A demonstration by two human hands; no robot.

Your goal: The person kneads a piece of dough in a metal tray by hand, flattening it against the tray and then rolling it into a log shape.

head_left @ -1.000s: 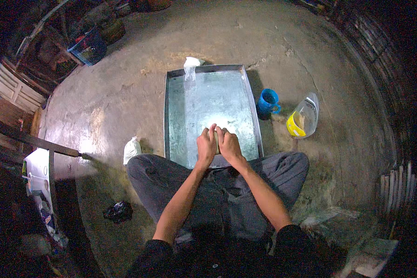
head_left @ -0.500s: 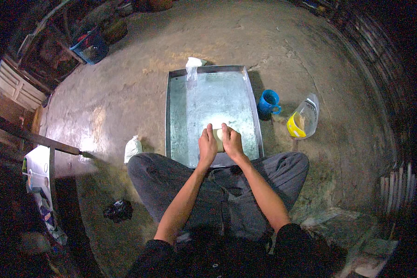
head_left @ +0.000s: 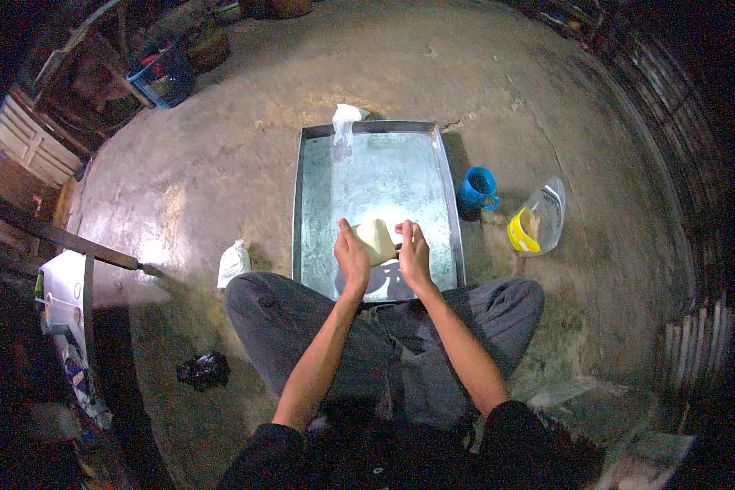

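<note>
Lifted since prior frame: pale dough lump now up between my left hand & right hand, both grips closed on it, above near end of metal tray. Risk: soft mass sags, may slip onto floor.

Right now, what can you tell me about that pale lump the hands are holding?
The lump is pale, cream-white and looks soft, like dough, with a rounded top and no clear edges. It sits between the left hand and the right hand, which press on it from both sides. It is over the near end of the tray, a long, shiny metal one lying flat on the floor. Whether its underside rests on the tray cannot be told. Bright glare hides its surface detail.
</note>
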